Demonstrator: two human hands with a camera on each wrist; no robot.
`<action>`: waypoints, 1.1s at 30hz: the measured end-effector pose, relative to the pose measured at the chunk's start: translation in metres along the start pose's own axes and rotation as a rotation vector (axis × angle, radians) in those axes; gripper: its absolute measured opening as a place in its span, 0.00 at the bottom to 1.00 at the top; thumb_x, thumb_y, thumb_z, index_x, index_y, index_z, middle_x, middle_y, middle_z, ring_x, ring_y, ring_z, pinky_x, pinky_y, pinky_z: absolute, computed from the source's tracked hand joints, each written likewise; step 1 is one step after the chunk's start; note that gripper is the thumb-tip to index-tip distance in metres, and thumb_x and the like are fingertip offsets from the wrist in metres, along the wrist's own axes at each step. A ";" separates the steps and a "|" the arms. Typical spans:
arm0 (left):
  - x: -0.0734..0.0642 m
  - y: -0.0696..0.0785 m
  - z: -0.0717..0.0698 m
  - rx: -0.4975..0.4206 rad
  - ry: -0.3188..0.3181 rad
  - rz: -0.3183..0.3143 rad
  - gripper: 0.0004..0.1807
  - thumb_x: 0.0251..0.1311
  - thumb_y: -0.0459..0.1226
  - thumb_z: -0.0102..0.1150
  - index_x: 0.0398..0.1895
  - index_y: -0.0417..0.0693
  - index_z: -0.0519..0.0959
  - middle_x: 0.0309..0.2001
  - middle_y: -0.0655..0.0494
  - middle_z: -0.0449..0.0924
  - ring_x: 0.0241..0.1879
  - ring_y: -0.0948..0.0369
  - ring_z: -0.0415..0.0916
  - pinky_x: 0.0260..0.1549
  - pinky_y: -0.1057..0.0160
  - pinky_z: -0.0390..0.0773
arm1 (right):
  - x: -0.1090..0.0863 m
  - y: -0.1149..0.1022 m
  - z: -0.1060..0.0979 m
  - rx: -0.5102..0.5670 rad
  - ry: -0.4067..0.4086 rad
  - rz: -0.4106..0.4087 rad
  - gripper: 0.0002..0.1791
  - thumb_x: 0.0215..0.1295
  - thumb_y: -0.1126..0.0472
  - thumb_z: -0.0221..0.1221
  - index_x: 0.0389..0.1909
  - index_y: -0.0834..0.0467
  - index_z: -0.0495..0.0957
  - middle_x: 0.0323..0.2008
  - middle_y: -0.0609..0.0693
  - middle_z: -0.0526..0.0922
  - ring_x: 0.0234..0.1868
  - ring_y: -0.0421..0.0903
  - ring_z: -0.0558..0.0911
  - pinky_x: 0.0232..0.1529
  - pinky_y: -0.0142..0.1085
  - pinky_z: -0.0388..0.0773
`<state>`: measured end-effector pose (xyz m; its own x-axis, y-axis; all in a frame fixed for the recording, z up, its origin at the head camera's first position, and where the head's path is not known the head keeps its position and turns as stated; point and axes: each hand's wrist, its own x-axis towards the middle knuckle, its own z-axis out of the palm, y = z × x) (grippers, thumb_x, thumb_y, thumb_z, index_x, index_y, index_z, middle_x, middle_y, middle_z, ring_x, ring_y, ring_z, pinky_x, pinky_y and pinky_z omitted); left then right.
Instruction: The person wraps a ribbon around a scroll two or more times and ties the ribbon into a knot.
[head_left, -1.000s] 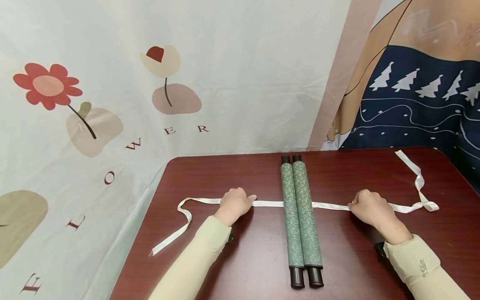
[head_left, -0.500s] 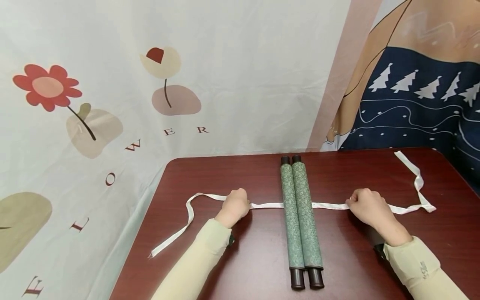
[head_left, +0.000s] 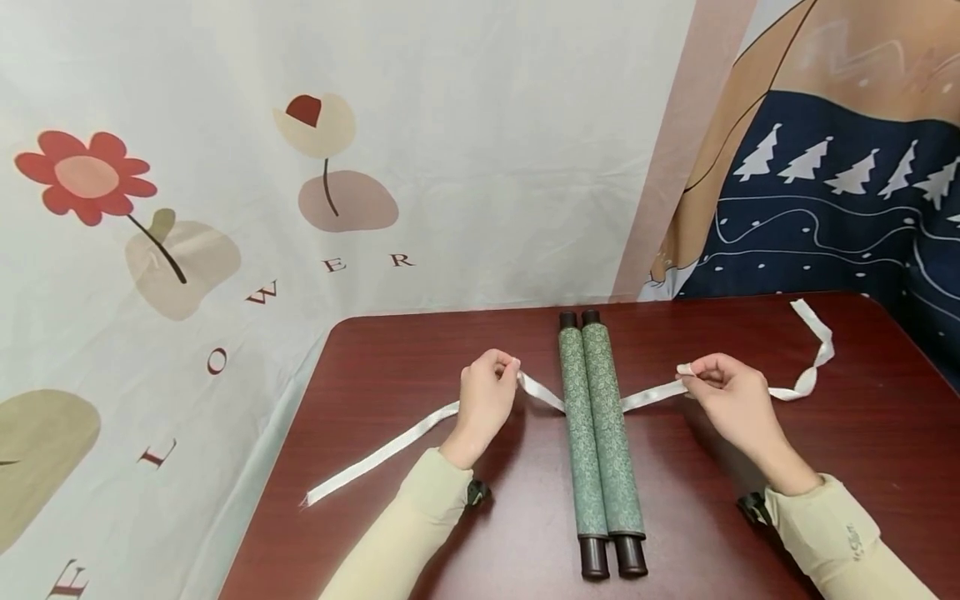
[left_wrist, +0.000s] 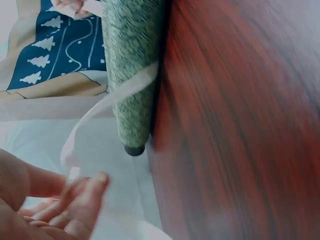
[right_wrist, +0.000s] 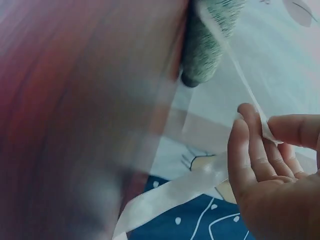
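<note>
Each hand's grip is pinched on the white ribbon (head_left: 645, 394), left hand (head_left: 486, 398) and right hand (head_left: 731, 396) flanking the two scrolls (head_left: 600, 433) on the counter (head_left: 420, 350); it looks limp, light and slippery, best held near the rolls.

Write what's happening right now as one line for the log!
left hand: pinches ribbon, lifted | right hand: pinches ribbon, lifted | ribbon: passes under two green scrolls | scrolls: flat on red-brown table

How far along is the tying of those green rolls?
Done: the white ribbon already runs under the two green patterned scrolls. In hand: left hand and right hand each pinch a side, lifted. Left: no crossing or knot shows yet.
</note>
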<state>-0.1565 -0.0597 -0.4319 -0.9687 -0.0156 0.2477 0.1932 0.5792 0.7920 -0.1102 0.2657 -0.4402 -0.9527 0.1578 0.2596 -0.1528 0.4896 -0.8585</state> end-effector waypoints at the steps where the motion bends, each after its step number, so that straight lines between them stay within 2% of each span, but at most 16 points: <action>1: 0.000 0.002 0.001 -0.045 0.018 -0.001 0.06 0.70 0.33 0.64 0.33 0.43 0.84 0.26 0.53 0.87 0.23 0.65 0.78 0.27 0.65 0.76 | 0.000 -0.002 0.001 0.049 -0.009 0.005 0.06 0.65 0.71 0.68 0.39 0.70 0.82 0.31 0.52 0.89 0.27 0.29 0.84 0.28 0.23 0.79; 4: -0.002 0.005 0.006 -0.187 0.050 0.010 0.04 0.69 0.32 0.65 0.34 0.42 0.85 0.29 0.50 0.88 0.27 0.62 0.82 0.28 0.69 0.77 | 0.001 -0.007 0.002 0.124 -0.038 -0.007 0.08 0.66 0.71 0.69 0.42 0.71 0.82 0.32 0.43 0.89 0.29 0.34 0.87 0.32 0.25 0.82; 6: -0.002 0.008 0.010 -0.281 0.043 0.011 0.04 0.69 0.31 0.65 0.36 0.40 0.85 0.31 0.47 0.88 0.30 0.54 0.86 0.30 0.68 0.80 | 0.002 -0.011 0.003 0.133 -0.053 -0.021 0.09 0.66 0.70 0.69 0.44 0.70 0.82 0.33 0.40 0.88 0.31 0.35 0.87 0.34 0.25 0.82; 9: -0.003 0.014 0.015 -0.416 0.015 -0.002 0.04 0.69 0.30 0.65 0.38 0.36 0.86 0.33 0.42 0.88 0.35 0.42 0.87 0.35 0.60 0.86 | 0.004 -0.019 0.006 0.146 -0.080 -0.048 0.11 0.67 0.69 0.69 0.47 0.68 0.82 0.35 0.40 0.89 0.35 0.34 0.86 0.38 0.23 0.81; 12: -0.005 0.020 0.021 -0.505 -0.035 -0.023 0.05 0.69 0.29 0.64 0.39 0.34 0.86 0.35 0.38 0.88 0.37 0.38 0.87 0.38 0.52 0.87 | 0.007 -0.027 0.010 0.195 -0.120 -0.060 0.12 0.67 0.69 0.69 0.48 0.69 0.81 0.36 0.40 0.88 0.37 0.33 0.85 0.41 0.22 0.80; 14: -0.006 0.023 0.025 -0.526 -0.073 -0.029 0.05 0.69 0.30 0.64 0.40 0.34 0.86 0.36 0.37 0.88 0.37 0.39 0.87 0.38 0.54 0.87 | 0.009 -0.033 0.014 0.233 -0.150 -0.071 0.12 0.66 0.70 0.69 0.48 0.69 0.81 0.36 0.41 0.88 0.37 0.35 0.85 0.40 0.24 0.80; 16: -0.007 0.028 0.029 -0.518 -0.106 -0.025 0.06 0.69 0.30 0.65 0.40 0.34 0.87 0.35 0.39 0.88 0.37 0.41 0.88 0.35 0.61 0.86 | 0.011 -0.037 0.019 0.262 -0.183 -0.090 0.12 0.66 0.72 0.68 0.48 0.68 0.81 0.36 0.42 0.88 0.36 0.36 0.85 0.38 0.26 0.80; 19: -0.011 0.034 0.036 -0.505 -0.151 -0.011 0.06 0.69 0.30 0.65 0.41 0.34 0.88 0.34 0.40 0.89 0.36 0.43 0.88 0.32 0.69 0.83 | 0.013 -0.043 0.028 0.265 -0.226 -0.134 0.10 0.66 0.72 0.68 0.47 0.66 0.84 0.37 0.48 0.89 0.36 0.37 0.86 0.37 0.28 0.81; 24: -0.016 0.040 0.044 -0.532 -0.206 -0.006 0.08 0.70 0.30 0.63 0.43 0.30 0.86 0.35 0.35 0.87 0.30 0.56 0.87 0.32 0.66 0.84 | 0.016 -0.050 0.038 0.269 -0.303 -0.196 0.09 0.67 0.73 0.67 0.46 0.64 0.88 0.43 0.59 0.89 0.40 0.38 0.87 0.39 0.29 0.82; 27: -0.018 0.042 0.047 -0.558 -0.227 -0.021 0.09 0.70 0.29 0.63 0.44 0.28 0.86 0.36 0.32 0.86 0.28 0.62 0.85 0.34 0.64 0.86 | 0.016 -0.054 0.041 0.287 -0.337 -0.201 0.09 0.68 0.75 0.65 0.47 0.67 0.87 0.44 0.54 0.89 0.42 0.39 0.87 0.40 0.29 0.83; 31: -0.017 0.046 0.052 -0.591 -0.256 -0.033 0.08 0.70 0.28 0.62 0.43 0.28 0.86 0.37 0.33 0.87 0.29 0.60 0.84 0.36 0.62 0.87 | 0.016 -0.062 0.041 0.313 -0.373 -0.183 0.11 0.70 0.74 0.62 0.50 0.70 0.86 0.47 0.47 0.88 0.44 0.39 0.86 0.41 0.28 0.82; 33: -0.016 0.048 0.055 -0.602 -0.279 -0.032 0.07 0.70 0.27 0.61 0.43 0.29 0.86 0.38 0.35 0.87 0.29 0.60 0.84 0.37 0.61 0.87 | 0.017 -0.066 0.040 0.326 -0.400 -0.181 0.11 0.72 0.73 0.61 0.51 0.69 0.86 0.48 0.49 0.88 0.46 0.39 0.86 0.42 0.29 0.82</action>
<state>-0.1398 0.0132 -0.4282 -0.9639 0.2328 0.1293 0.1387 0.0242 0.9900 -0.1270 0.2016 -0.3968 -0.9195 -0.2740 0.2819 -0.3363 0.1771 -0.9249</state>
